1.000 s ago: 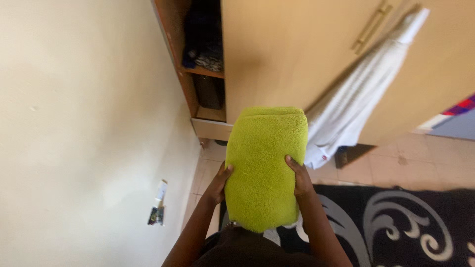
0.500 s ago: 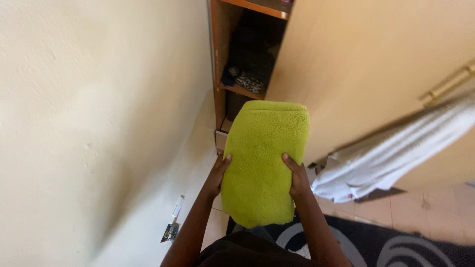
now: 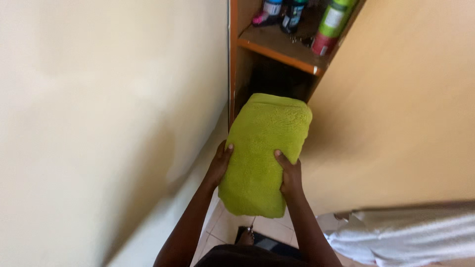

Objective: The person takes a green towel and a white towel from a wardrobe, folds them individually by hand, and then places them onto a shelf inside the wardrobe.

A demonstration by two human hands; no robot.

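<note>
Orange-edged wooden shelf (image 3: 277, 52) behind; hands grip fluffy green towel (image 3: 264, 148) (folded oblong).

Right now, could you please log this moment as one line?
left hand: grip on folded green towel | right hand: grip on same towel | towel raised before open wardrobe shelf with bottles
</note>
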